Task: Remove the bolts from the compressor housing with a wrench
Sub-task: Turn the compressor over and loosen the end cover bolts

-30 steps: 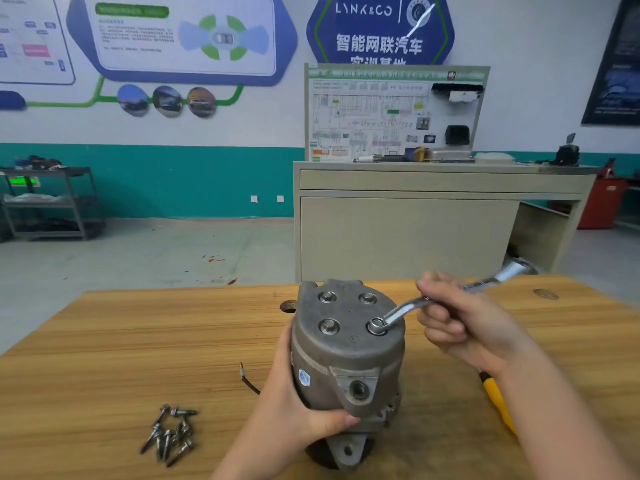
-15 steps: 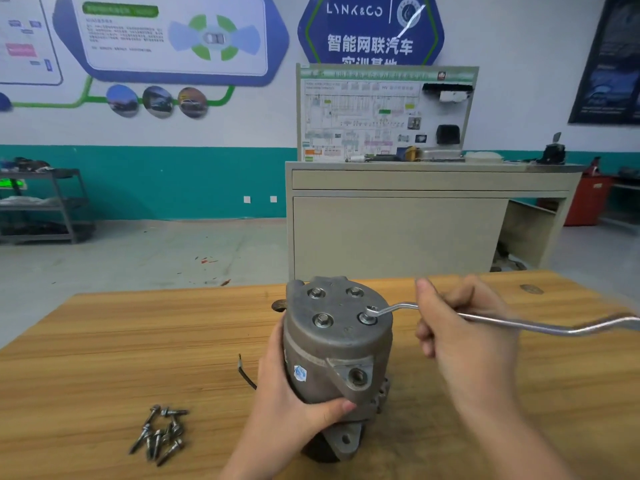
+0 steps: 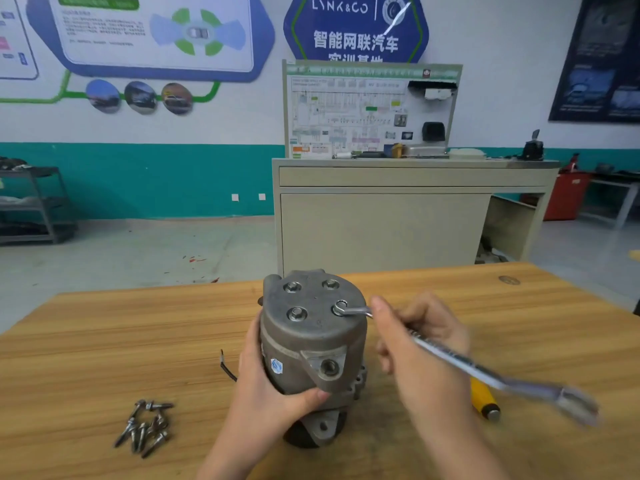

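Left hand (image 3: 266,386) is wrapped around the compressor (image 3: 311,337), holding it upright on the table (image 3: 104,341). Right hand (image 3: 419,344) grips the wrench (image 3: 460,362), ring end sitting on a top bolt (image 3: 340,308).

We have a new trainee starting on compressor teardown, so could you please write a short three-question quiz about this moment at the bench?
1. True or false: the wrench has its ring end on the near-right bolt on top of the compressor housing.
2. Which hand steadies the housing? A) the left hand B) the right hand C) neither
3. Fill in: the loose bolts lie on the wooden table to the ____ of the housing.

Key: 1 true; 2 A; 3 left.
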### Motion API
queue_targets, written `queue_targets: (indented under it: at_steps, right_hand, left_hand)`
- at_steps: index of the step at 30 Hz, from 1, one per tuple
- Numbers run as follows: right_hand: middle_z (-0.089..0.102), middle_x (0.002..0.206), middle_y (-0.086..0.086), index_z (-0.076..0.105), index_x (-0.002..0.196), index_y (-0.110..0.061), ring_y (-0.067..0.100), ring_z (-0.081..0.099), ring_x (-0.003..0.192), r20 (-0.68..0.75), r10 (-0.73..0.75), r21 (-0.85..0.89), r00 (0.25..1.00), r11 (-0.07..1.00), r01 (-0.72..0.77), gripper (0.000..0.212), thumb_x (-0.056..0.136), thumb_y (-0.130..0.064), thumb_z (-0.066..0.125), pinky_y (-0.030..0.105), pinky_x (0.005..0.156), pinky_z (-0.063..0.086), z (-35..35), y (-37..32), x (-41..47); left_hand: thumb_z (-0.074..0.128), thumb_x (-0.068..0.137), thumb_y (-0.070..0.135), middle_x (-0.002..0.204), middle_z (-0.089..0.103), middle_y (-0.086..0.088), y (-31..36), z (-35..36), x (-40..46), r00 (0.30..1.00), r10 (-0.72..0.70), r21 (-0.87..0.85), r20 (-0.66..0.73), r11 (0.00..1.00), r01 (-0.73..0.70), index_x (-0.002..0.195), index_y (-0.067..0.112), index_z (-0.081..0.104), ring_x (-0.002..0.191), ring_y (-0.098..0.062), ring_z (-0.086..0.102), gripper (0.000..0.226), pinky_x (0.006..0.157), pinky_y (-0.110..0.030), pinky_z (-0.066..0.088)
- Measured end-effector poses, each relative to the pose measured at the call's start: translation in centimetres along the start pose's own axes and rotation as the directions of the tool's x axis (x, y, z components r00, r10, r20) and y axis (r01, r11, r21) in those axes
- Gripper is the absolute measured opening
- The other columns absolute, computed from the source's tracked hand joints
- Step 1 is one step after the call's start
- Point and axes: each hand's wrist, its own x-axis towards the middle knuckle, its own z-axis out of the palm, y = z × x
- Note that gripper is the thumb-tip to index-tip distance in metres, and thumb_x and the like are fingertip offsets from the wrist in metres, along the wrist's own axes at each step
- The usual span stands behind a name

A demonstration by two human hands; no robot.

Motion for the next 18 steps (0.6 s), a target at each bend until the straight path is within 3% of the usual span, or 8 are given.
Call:
queue_targets:
  at_steps: [3,5,8,10,12,13,15,18]
  right_hand:
    - [0.042,0.039,0.002,0.043,0.058,-0.018,0.006,0.032,0.026,0.244,0.27,0.298,0.931,0.893,-0.337,0.031,0.069,-0.017,0.071,0.009,0.033,0.025,-2.3,0.6,4.1]
    - [0.039,0.038,0.001,0.044,0.058,-0.016,0.003,0.029,0.025,0.422,0.443,0.261,0.791,0.776,-0.574,0.029,0.071,-0.013,0.069,0.007,0.029,0.022,-2.7,1.1,7.4]
    - [0.039,0.036,0.0,0.052,0.06,-0.016,0.001,0.032,0.022,0.631,0.57,0.123,0.526,0.596,-0.793,0.039,0.054,-0.01,0.09,0.005,0.025,0.019,-1.5,1.6,10.7]
    - [0.038,0.034,-0.001,0.054,0.058,-0.015,0.0,0.031,0.021,0.703,0.529,0.101,0.474,0.586,-0.804,0.044,0.045,-0.011,0.096,0.004,0.025,0.018,-0.7,1.4,11.4]
    - [0.04,0.033,-0.002,0.057,0.054,-0.018,-0.001,0.032,0.02,0.697,0.447,0.229,0.56,0.602,-0.765,0.04,0.044,-0.012,0.096,0.005,0.025,0.018,0.0,0.5,11.2]
    - [0.041,0.033,-0.003,0.056,0.052,-0.019,-0.001,0.032,0.021,0.641,0.409,0.338,0.649,0.609,-0.717,0.038,0.048,-0.011,0.093,0.006,0.024,0.018,0.3,0.1,11.0]
    - [0.041,0.035,-0.003,0.045,0.05,-0.021,0.002,0.03,0.022,0.36,0.361,0.438,0.86,0.749,-0.497,0.04,0.069,-0.007,0.078,0.008,0.026,0.019,-0.1,0.0,10.3]
    - [0.041,0.037,0.001,0.039,0.048,-0.021,0.01,0.03,0.025,0.03,0.162,0.22,0.986,0.962,-0.164,0.05,0.089,0.002,0.057,0.011,0.034,0.023,-1.2,0.4,6.4]
  left_hand:
    - [0.094,0.037,0.053,0.142,0.045,0.016,0.3,-0.1,0.0,1.0,-0.007,-0.003,0.017,1.0,0.007,0.139,0.053,0.022,0.131,-0.007,0.044,0.125,0.108,-0.045,0.038]
    - [0.095,0.041,0.048,0.141,0.047,0.016,0.5,-0.1,0.1,0.999,0.016,-0.013,0.037,1.0,-0.016,0.141,0.048,0.023,0.13,-0.007,0.046,0.123,0.107,-0.045,0.039]
    - [0.094,0.047,0.042,0.14,0.049,0.015,0.9,-0.1,0.4,0.997,0.055,-0.012,0.055,0.998,-0.055,0.141,0.045,0.027,0.129,-0.007,0.047,0.116,0.105,-0.039,0.041]
    - [0.094,0.049,0.038,0.14,0.05,0.013,1.0,-0.2,0.4,0.995,0.073,-0.02,0.065,0.997,-0.072,0.141,0.044,0.028,0.129,-0.008,0.047,0.114,0.104,-0.03,0.042]
    - [0.094,0.047,0.041,0.141,0.047,0.014,0.8,-0.3,0.3,0.996,0.063,-0.015,0.058,0.998,-0.062,0.142,0.046,0.025,0.131,-0.008,0.045,0.117,0.107,-0.035,0.04]
    - [0.094,0.045,0.046,0.142,0.045,0.016,0.7,-0.2,0.2,0.998,0.047,-0.007,0.046,0.999,-0.047,0.142,0.049,0.023,0.132,-0.007,0.043,0.12,0.108,-0.04,0.039]
    - [0.094,0.041,0.052,0.142,0.043,0.018,0.4,-0.1,0.2,0.999,0.025,0.009,0.026,1.0,-0.025,0.14,0.054,0.02,0.133,-0.009,0.041,0.124,0.108,-0.045,0.038]
    - [0.094,0.04,0.052,0.141,0.043,0.016,0.3,0.2,0.1,1.0,0.0,0.013,0.005,1.0,0.0,0.14,0.056,0.019,0.134,-0.013,0.039,0.125,0.108,-0.047,0.038]
